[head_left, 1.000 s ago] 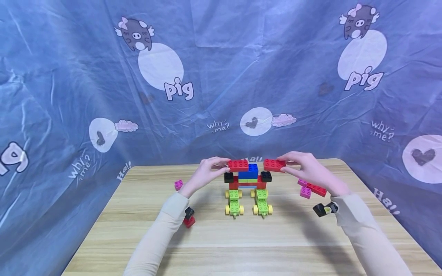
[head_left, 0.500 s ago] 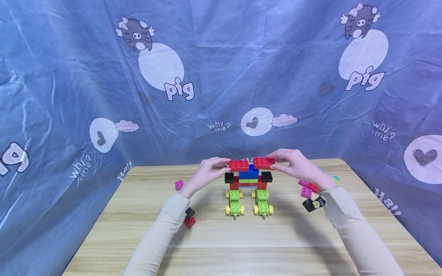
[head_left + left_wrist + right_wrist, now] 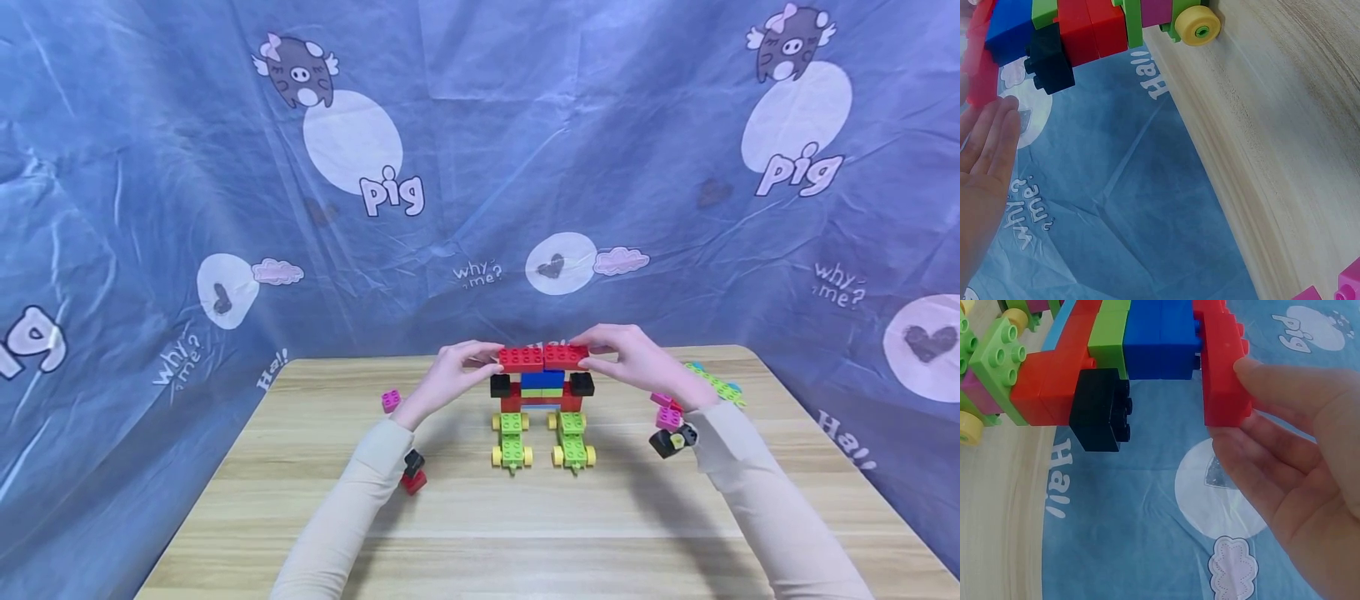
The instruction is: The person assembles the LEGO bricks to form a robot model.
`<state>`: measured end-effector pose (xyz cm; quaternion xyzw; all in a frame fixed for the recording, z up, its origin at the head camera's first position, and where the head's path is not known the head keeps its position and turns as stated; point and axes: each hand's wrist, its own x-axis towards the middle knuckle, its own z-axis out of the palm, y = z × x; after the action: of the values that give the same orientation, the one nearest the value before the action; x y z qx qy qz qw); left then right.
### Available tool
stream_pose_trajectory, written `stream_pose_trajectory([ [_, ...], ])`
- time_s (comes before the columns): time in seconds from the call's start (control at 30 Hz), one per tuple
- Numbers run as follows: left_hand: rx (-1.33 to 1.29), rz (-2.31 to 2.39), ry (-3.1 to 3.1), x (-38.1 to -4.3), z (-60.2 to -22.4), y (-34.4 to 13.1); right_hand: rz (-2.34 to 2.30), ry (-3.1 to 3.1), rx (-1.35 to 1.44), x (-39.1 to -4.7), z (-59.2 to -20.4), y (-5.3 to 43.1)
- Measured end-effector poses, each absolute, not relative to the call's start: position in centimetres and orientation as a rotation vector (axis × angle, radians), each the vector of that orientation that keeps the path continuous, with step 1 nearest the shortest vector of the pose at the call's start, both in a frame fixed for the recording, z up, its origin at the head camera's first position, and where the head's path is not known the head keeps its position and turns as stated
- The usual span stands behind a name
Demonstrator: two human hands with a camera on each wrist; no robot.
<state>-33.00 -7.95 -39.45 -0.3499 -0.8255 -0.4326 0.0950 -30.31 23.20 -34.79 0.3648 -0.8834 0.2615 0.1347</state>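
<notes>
A symmetrical toy-brick build stands mid-table: two green wheeled bases (image 3: 512,450), red bricks (image 3: 1054,387), black bricks (image 3: 582,384) at both sides, a green layer and a blue brick layer (image 3: 542,381). Along its top, two red bricks lie end to end. My left hand (image 3: 455,371) holds the left red brick (image 3: 520,360) by its outer end. With thumb and fingers, my right hand (image 3: 626,357) pinches the outer end of the right red brick (image 3: 566,358). Some blue studs still show beneath that brick in the right wrist view.
On the right lie pink bricks (image 3: 668,418), a black piece with a yellow mark (image 3: 672,440) and a green plate (image 3: 716,385). To the left are a small pink brick (image 3: 391,401) and a black-and-red pair (image 3: 413,473). A blue printed cloth (image 3: 450,167) hangs behind the table.
My right hand has moved left with its red brick, from right of the build to over the blue layer, end to end with the left red brick. My left hand has stayed put.
</notes>
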Motion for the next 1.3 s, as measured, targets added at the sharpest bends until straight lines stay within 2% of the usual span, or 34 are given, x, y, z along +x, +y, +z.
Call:
stream_pose_trajectory([
  [1.3, -1.033, -1.248, -2.440, -32.9, -39.4, -7.8, 0.647, -2.515, 1.068, -30.5, -35.4, 21.6],
])
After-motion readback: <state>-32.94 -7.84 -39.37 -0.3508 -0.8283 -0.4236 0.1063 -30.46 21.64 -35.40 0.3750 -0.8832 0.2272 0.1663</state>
